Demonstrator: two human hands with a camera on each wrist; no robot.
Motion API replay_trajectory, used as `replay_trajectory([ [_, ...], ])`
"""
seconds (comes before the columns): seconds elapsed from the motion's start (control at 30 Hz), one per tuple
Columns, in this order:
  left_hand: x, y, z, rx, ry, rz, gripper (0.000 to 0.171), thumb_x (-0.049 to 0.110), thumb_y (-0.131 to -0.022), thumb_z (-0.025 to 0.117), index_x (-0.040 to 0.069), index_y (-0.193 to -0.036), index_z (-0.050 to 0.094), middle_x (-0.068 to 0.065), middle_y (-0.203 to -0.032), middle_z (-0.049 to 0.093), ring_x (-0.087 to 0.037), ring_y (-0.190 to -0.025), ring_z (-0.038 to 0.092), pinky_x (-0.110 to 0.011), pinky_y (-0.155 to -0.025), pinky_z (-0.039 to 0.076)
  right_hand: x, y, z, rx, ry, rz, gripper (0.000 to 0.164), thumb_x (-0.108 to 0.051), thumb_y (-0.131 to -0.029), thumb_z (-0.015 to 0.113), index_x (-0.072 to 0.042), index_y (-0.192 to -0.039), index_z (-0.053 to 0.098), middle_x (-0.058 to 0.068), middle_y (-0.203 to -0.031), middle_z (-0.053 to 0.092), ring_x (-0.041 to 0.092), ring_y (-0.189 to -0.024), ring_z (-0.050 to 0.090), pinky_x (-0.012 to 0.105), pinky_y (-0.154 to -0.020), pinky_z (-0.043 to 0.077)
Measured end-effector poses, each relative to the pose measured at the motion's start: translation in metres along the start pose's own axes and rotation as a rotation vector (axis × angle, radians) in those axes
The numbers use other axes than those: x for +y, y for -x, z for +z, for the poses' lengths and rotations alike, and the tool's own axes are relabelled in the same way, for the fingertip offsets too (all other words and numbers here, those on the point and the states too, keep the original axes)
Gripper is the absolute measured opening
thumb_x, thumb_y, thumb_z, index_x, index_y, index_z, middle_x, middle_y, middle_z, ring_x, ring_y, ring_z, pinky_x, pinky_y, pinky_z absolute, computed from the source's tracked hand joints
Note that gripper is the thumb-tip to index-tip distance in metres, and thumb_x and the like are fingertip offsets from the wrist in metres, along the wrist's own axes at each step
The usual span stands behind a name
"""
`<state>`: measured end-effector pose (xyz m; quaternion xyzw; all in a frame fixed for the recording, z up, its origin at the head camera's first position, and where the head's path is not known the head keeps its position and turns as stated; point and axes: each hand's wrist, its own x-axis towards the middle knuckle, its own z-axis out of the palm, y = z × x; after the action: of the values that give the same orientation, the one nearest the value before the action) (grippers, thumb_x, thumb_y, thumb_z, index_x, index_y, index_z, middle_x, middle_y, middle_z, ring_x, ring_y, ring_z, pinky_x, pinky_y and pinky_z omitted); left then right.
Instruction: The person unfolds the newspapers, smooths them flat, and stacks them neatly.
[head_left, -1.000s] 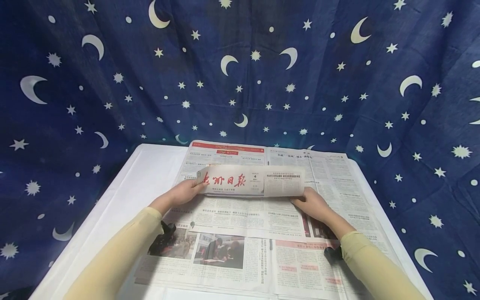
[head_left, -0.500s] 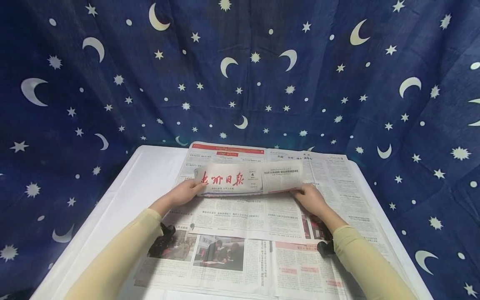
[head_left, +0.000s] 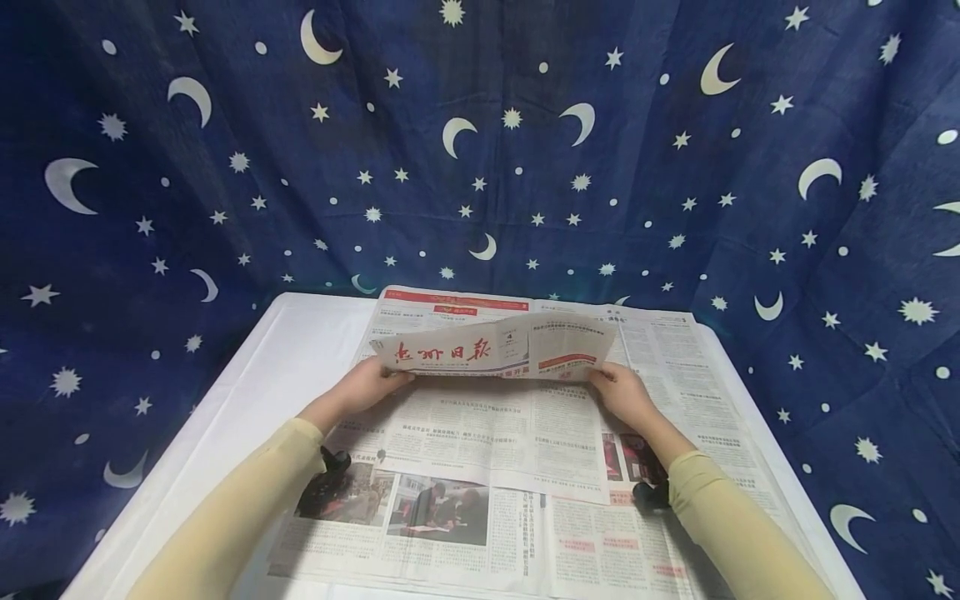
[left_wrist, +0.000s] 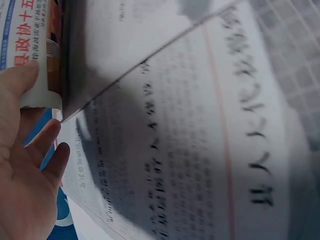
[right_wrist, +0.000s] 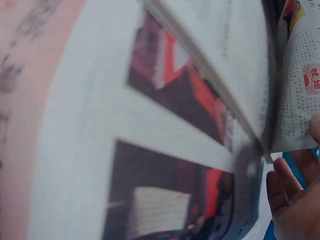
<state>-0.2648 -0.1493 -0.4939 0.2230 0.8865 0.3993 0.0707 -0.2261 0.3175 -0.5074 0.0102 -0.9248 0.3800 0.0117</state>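
Note:
A newspaper (head_left: 450,354) with a red masthead is held up between both hands, its upper part curled over toward me. My left hand (head_left: 365,387) grips its left edge, thumb in front. At the right edge, my right hand (head_left: 621,392) pinches the same paper. The left wrist view shows the left hand (left_wrist: 30,165) with its thumb on the curled page (left_wrist: 35,85) and the other fingers behind. In the right wrist view the right hand (right_wrist: 297,195) is partly cut off by the frame, thumb on the printed sheet (right_wrist: 300,100).
Spread newspaper sheets (head_left: 510,542) with photos and columns of text lie beneath the held one. They cover much of the white table (head_left: 225,425). A dark blue curtain (head_left: 420,108) with moons and stars hangs behind and at both sides.
The curled upper part of the newspaper has opened further, so a red headline strip now shows below the masthead. Its right end tilts up more. Both hands keep their hold.

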Motion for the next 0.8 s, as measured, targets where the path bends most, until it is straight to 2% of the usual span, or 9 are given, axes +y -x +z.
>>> replay_trajectory([
  [0.07, 0.002, -0.002, -0.002, 0.001, 0.016, -0.045, 0.044, 0.033, -0.102, 0.063, 0.022, -0.145, 0.058, 0.0, -0.142, 0.062, -0.028, -0.138, 0.051, -0.056, -0.116, 0.035, -0.003, 0.0, -0.003, -0.004, -0.045, 0.034, 0.057, -0.054, -0.105, 0.047, -0.012, -0.138, 0.065, 0.019, -0.106, 0.073, 0.024, -0.078, 0.069, 0.041, -0.069, 0.058],
  [0.1, 0.003, -0.003, -0.003, 0.002, 0.019, -0.058, 0.044, 0.037, -0.103, 0.061, 0.021, -0.145, 0.059, -0.002, -0.142, 0.062, -0.029, -0.137, 0.052, -0.057, -0.115, 0.035, -0.005, 0.0, -0.004, -0.003, -0.065, 0.047, 0.057, -0.054, -0.105, 0.047, -0.011, -0.138, 0.064, 0.02, -0.099, 0.072, 0.022, -0.066, 0.064, 0.037, -0.058, 0.054],
  [0.17, 0.006, -0.005, -0.006, 0.005, 0.041, -0.088, 0.047, 0.045, -0.103, 0.058, 0.019, -0.143, 0.06, -0.003, -0.139, 0.064, -0.03, -0.129, 0.057, -0.057, -0.11, 0.041, -0.009, 0.0, -0.007, 0.003, -0.103, 0.058, 0.057, -0.053, -0.105, 0.049, -0.009, -0.139, 0.062, 0.022, -0.098, 0.071, 0.022, -0.059, 0.06, 0.034, -0.051, 0.05],
  [0.27, 0.01, -0.009, -0.01, 0.018, 0.081, -0.101, 0.052, 0.05, -0.104, 0.055, 0.016, -0.143, 0.06, -0.004, -0.135, 0.066, -0.029, -0.122, 0.061, -0.055, -0.106, 0.045, -0.013, 0.0, -0.011, 0.019, -0.12, 0.035, 0.06, -0.053, -0.106, 0.047, -0.008, -0.144, 0.058, 0.021, -0.12, 0.069, 0.031, -0.085, 0.069, 0.043, -0.073, 0.058],
  [0.37, 0.016, -0.012, -0.013, 0.042, 0.134, -0.103, 0.053, 0.052, -0.104, 0.054, 0.014, -0.14, 0.062, -0.005, -0.129, 0.07, -0.03, -0.122, 0.062, -0.055, -0.108, 0.044, -0.017, -0.001, -0.014, 0.041, -0.127, 0.017, 0.063, -0.057, -0.105, 0.045, -0.01, -0.145, 0.057, 0.019, -0.133, 0.064, 0.038, -0.114, 0.064, 0.054, -0.095, 0.053],
  [0.47, 0.02, -0.013, -0.016, 0.084, 0.193, -0.112, 0.052, 0.054, -0.103, 0.054, 0.014, -0.135, 0.064, -0.006, -0.123, 0.071, -0.031, -0.128, 0.058, -0.057, -0.112, 0.04, -0.021, -0.002, -0.016, 0.06, -0.137, 0.009, 0.065, -0.058, -0.105, 0.044, -0.01, -0.146, 0.057, 0.02, -0.129, 0.065, 0.038, -0.114, 0.063, 0.056, -0.096, 0.051],
  [0.57, 0.02, -0.015, -0.016, 0.114, 0.256, -0.119, 0.051, 0.052, -0.102, 0.058, 0.014, -0.135, 0.064, -0.007, -0.127, 0.069, -0.031, -0.133, 0.055, -0.056, -0.112, 0.04, -0.025, -0.003, -0.017, 0.083, -0.155, 0.007, 0.063, -0.056, -0.106, 0.043, -0.009, -0.144, 0.058, 0.022, -0.115, 0.066, 0.035, -0.103, 0.061, 0.05, -0.089, 0.052],
  [0.7, 0.012, -0.019, -0.012, 0.077, 0.301, -0.12, 0.047, 0.039, -0.101, 0.066, 0.01, -0.138, 0.061, -0.01, -0.135, 0.065, -0.03, -0.133, 0.055, -0.052, -0.113, 0.04, -0.029, -0.005, -0.018, 0.106, -0.175, 0.005, 0.059, -0.052, -0.107, 0.044, -0.008, -0.143, 0.059, 0.022, -0.112, 0.066, 0.031, -0.095, 0.058, 0.042, -0.082, 0.051],
  [0.8, 0.007, -0.02, -0.007, 0.049, 0.261, -0.133, 0.044, 0.031, -0.102, 0.066, 0.007, -0.138, 0.061, -0.014, -0.136, 0.064, -0.031, -0.129, 0.057, -0.051, -0.111, 0.043, -0.031, -0.005, -0.017, 0.115, -0.182, 0.007, 0.056, -0.048, -0.108, 0.045, -0.007, -0.143, 0.059, 0.02, -0.118, 0.068, 0.03, -0.095, 0.058, 0.037, -0.079, 0.05],
])
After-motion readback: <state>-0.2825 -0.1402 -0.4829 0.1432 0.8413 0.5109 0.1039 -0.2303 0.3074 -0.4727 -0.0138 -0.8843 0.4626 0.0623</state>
